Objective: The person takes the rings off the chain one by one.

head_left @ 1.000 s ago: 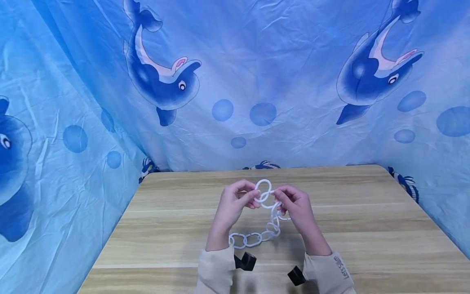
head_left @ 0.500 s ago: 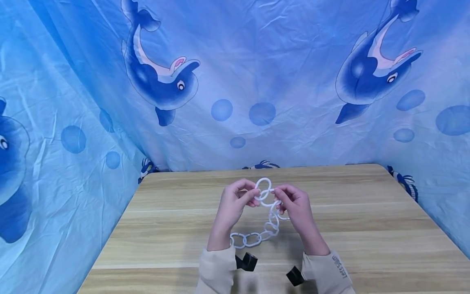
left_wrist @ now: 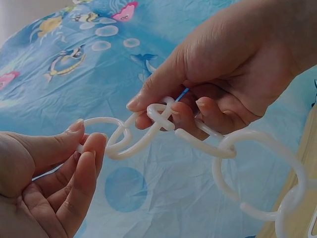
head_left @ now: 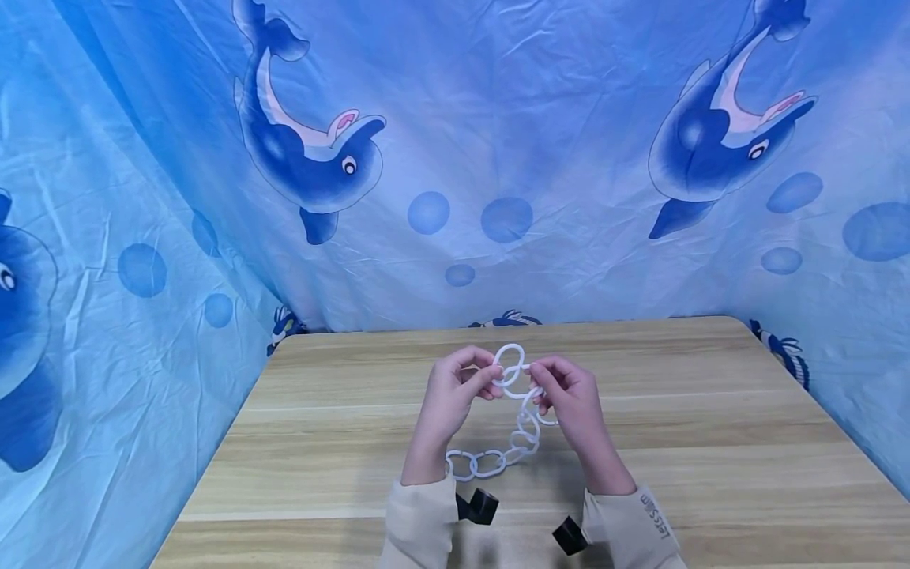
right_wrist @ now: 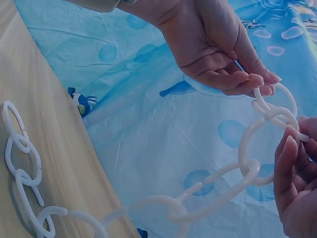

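Observation:
A chain of white plastic links (head_left: 490, 476) runs from my hands down to the tabletop. My left hand (head_left: 455, 387) pinches the round end link (head_left: 509, 345) between thumb and fingers. Just right of it, my right hand (head_left: 572, 395) pinches the adjoining link. In the left wrist view these two links cross each other between the hands, and a larger link (left_wrist: 257, 134) dangles below the right fingers. Gaps show in some links. From the right wrist view, the rest of the chain (right_wrist: 22, 198) curves down onto the wood. The fingertips partly hide the pinched links.
A wood-grain table (head_left: 320, 442) lies under the hands. Behind and beside it hangs a blue curtain (head_left: 455, 142) printed with dolphins. Black wrist mounts (head_left: 483, 506) stick out from both sleeves, low over the table.
The hanging stretch of chain has shifted slightly left, and the held links sit marginally higher in view. Both hands keep their pinch, almost still.

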The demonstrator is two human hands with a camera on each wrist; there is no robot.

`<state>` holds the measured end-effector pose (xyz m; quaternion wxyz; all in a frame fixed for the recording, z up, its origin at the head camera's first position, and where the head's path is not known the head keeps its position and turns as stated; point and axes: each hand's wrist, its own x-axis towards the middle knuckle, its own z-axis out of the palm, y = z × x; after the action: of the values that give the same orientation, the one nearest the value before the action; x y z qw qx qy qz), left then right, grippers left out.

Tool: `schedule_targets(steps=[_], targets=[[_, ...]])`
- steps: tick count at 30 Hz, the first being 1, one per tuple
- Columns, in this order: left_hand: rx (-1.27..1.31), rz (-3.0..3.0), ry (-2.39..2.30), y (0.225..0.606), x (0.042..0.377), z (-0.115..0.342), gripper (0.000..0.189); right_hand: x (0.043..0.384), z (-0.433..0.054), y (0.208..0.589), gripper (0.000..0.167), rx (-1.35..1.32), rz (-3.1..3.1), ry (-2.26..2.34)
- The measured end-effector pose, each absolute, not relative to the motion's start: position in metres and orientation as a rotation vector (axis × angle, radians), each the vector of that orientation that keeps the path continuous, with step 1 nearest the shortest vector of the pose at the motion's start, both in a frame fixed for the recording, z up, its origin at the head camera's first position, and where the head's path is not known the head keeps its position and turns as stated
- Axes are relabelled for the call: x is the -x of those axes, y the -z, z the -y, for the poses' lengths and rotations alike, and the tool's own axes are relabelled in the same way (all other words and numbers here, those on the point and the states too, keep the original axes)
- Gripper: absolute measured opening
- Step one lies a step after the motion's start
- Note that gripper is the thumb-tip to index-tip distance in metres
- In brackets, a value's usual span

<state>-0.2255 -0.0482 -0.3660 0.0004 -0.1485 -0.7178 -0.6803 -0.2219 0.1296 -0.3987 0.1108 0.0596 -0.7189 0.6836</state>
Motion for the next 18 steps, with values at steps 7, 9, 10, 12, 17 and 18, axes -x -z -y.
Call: schedule_targets(steps=[7, 9, 10, 12, 17, 18], targets=[[0.456, 2.262, 2.133, 0.3665, 0.2262, 0.0482, 0.013, 0.221, -0.1287, 0.3989, 0.021, -0.166, 2.112, -2.003], [0.455, 2.264, 2.134, 0.3671, 0.2268, 0.048, 0.013, 0.2211, -0.1286, 0.3994, 0.02, -0.166, 2.11, -2.002], [0.451, 2.264, 2.137, 0.3672, 0.2269, 0.0478, 0.013, 0.2211, -0.1286, 0.3996, 0.02, -0.165, 2.11, -2.002], [0.446, 2.266, 2.139, 0.3673, 0.2271, 0.0475, 0.012, 0.2207, -0.1282, 0.3998, 0.02, -0.165, 2.108, -2.001], [0.443, 2.246, 2.155, 0.3671, 0.2277, 0.0465, 0.012, 0.2212, -0.1257, 0.4008, 0.02, -0.183, 2.113, -2.011], [0.443, 2.242, 2.156, 0.3671, 0.2278, 0.0464, 0.012, 0.2215, -0.1251, 0.4012, 0.02, -0.189, 2.113, -2.013]])
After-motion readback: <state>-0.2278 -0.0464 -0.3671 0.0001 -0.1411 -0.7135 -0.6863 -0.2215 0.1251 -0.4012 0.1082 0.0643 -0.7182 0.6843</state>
